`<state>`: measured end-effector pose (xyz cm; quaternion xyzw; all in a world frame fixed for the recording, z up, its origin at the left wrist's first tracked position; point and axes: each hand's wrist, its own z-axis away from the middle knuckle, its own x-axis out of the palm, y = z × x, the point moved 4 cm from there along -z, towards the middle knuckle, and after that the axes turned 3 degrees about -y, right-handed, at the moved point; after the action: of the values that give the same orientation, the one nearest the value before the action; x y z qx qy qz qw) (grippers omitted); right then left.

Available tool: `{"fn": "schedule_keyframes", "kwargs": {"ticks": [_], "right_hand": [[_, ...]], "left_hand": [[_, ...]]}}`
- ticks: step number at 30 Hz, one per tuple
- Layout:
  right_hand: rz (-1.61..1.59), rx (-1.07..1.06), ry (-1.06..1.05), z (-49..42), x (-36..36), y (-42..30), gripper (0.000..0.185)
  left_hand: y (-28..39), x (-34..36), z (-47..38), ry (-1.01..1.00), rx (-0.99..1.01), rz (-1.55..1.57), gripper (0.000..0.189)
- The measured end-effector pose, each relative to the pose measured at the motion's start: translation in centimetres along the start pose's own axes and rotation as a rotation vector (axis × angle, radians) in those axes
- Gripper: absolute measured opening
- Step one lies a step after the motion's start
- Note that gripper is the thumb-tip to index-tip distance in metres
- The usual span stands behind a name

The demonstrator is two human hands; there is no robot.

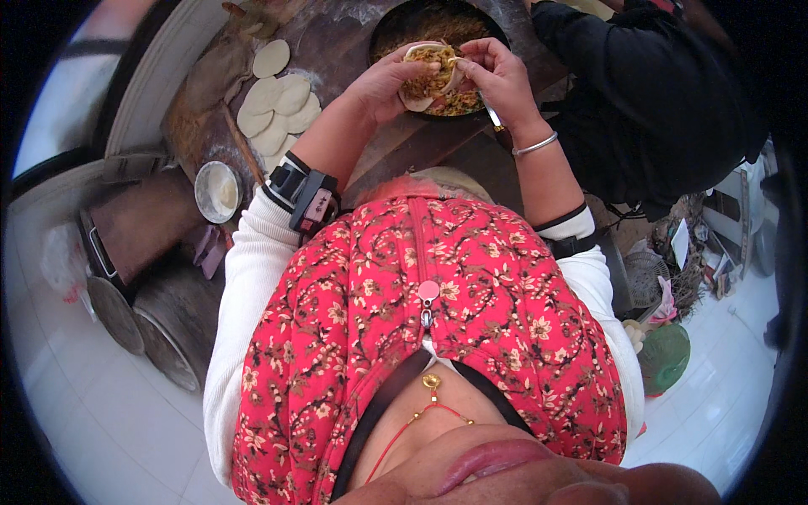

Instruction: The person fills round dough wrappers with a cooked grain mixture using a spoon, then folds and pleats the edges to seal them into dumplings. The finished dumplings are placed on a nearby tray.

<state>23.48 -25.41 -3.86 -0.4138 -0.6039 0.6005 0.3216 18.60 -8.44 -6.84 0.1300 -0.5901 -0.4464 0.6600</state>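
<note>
A round dough wrapper (416,104) filled with chopped filling lies in my left hand (385,82), whose thumb rests on the filling. My right hand (502,76) pinches the wrapper's right edge between thumb and fingers. Both hands are above a dark round pan (377,47) of chopped filling (457,28). A utensil's metal shaft and dark handle (495,120) show beside my right wrist; its far end is hidden. Several flat dough rounds (271,104) lie overlapping on the floured wooden table (341,44) to the left, beside a thin rolling pin (243,144).
A bowl of flour (218,191) stands at the table's left edge, near a brown cloth (211,79). Another person in black (644,95) is close on the right. Below are a green basin (664,360), kindling (685,284) and, at left, round lids (115,314).
</note>
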Motion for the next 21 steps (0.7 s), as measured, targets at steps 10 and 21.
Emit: {"fn": "schedule_keyframes", "kwargs": {"ticks": [10, 21], "right_hand": [[-0.184, 0.276, -0.074, -0.7, -1.0, 2.6, 0.015], [0.512, -0.233, -0.079, -3.0, -1.6, -1.7, 0.015]], "left_hand": [[0.4, -0.8, -2.0, -0.224, -0.051, -0.046, 0.054], [2.7, -1.1, -3.6, -0.091, -0.081, -0.121, 0.042]]}}
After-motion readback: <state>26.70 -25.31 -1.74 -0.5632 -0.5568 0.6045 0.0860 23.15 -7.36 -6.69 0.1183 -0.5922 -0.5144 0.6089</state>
